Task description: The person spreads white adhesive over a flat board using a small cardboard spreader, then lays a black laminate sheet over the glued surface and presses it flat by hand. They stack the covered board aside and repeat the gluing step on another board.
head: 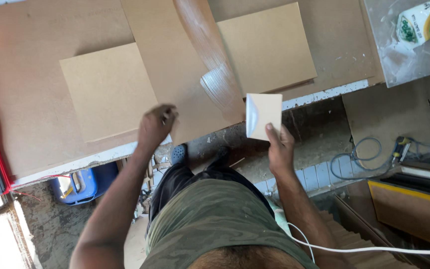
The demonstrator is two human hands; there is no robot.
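My left hand (156, 124) rests with curled fingers on the near edge of a long brown board (175, 74) that lies across the workbench. My right hand (279, 147) holds up a small tan card (265, 115) with a white curled backing, just off the bench's front edge. A wood-grain strip of laminate (215, 65) runs down the long board and curls at its lower end near the card. Two square tan panels lie on the bench, one at the left (108, 89) and one at the right (267, 47).
The workbench (21, 99) is topped with brown sheet and has a chipped white front edge. A clear plastic sheet with a green and white packet (419, 22) sits at the top right. A coiled cable (362, 154) and a blue container (83, 184) lie on the floor.
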